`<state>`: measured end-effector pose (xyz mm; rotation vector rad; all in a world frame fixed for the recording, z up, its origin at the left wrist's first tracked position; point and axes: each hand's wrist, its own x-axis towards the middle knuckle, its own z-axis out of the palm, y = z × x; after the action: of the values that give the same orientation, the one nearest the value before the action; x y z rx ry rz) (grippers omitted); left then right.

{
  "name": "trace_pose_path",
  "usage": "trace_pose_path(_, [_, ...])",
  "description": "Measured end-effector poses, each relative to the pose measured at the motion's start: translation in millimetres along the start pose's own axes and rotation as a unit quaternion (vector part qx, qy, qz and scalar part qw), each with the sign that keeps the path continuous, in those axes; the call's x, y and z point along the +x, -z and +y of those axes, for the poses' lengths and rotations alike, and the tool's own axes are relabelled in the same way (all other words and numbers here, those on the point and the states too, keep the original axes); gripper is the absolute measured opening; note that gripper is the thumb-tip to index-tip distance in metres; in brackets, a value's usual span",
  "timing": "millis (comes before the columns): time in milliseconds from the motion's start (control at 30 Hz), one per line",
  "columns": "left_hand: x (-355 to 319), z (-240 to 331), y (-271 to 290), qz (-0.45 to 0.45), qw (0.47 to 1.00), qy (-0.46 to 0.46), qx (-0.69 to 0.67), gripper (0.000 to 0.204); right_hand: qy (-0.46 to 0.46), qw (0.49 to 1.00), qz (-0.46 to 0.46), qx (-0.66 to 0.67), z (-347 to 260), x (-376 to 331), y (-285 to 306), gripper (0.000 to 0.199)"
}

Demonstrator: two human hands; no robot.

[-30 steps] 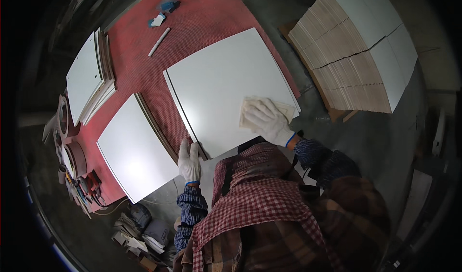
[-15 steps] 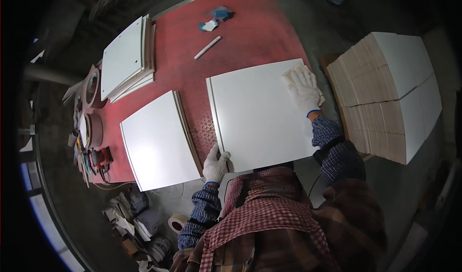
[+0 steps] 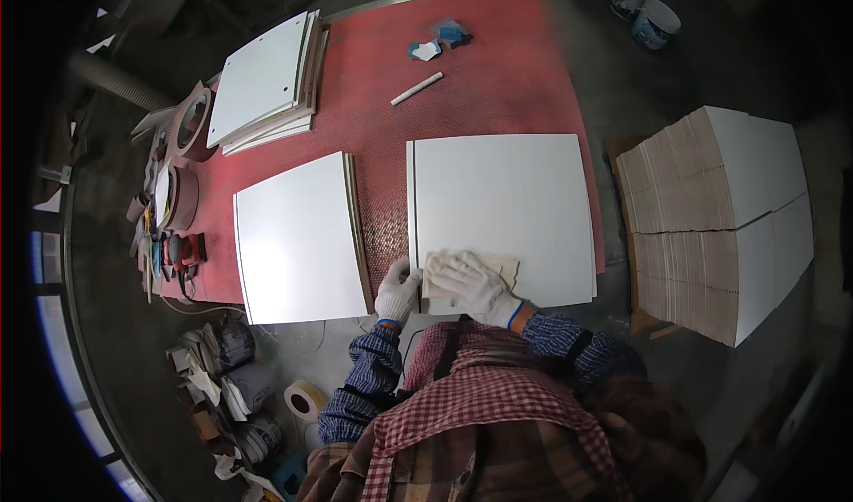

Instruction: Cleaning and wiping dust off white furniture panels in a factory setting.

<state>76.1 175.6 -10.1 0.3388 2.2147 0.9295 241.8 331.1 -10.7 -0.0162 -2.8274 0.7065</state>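
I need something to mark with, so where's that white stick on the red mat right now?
The white stick lies on the red mat at the far side in the head view, just below the small blue and white bits and beyond the white panel.

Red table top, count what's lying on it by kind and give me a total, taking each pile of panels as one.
Single white panels: 2, one under both gloved hands, one to its left
Stacks of white panels: 1
White sticks: 1
Wiping cloths: 1, under the right hand
Small blue and white bits at the far edge: 1 cluster
Total: 6
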Motion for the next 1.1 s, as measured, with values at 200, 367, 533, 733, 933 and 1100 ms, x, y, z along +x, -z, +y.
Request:
trace_pose_path(200, [-3, 38, -2, 0.007, 1.0, 0.0, 0.016, 0.051, -0.452, 0.797, 0.245, 0.316, 7, -95, 74, 0.06])
trace_pose_path(367, [-7, 49, 18, -0.001, 1.0, -0.007, -0.03, 0.047, -0.586, 0.588, 0.403, 0.386, 46, -147, 136, 0.064])
trace_pose_path(533, [-12, 71, 27, 0.06, 0.998, -0.012, -0.006, 0.052, -0.5, 0.568, 0.388, 0.527, 54, -140, 134, 0.067])
trace_pose_path(733, [-34, 47, 99, 0.172, 0.982, 0.031, 0.067, 0.062, -0.44, 0.539, 0.363, 0.62, 10, -94, 103, 0.067])
trace_pose_path(933, [-42, -43, 212, 0.28, 0.956, 0.062, 0.068, 0.063, -0.446, 0.616, 0.124, 0.637, -39, -3, 60, 0.066])
trace_pose_path(1100, [-36, -103, 294, 0.34, 0.925, 0.125, 0.111, 0.065, -0.406, 0.67, -0.007, 0.622, -61, 71, -3, 0.062])
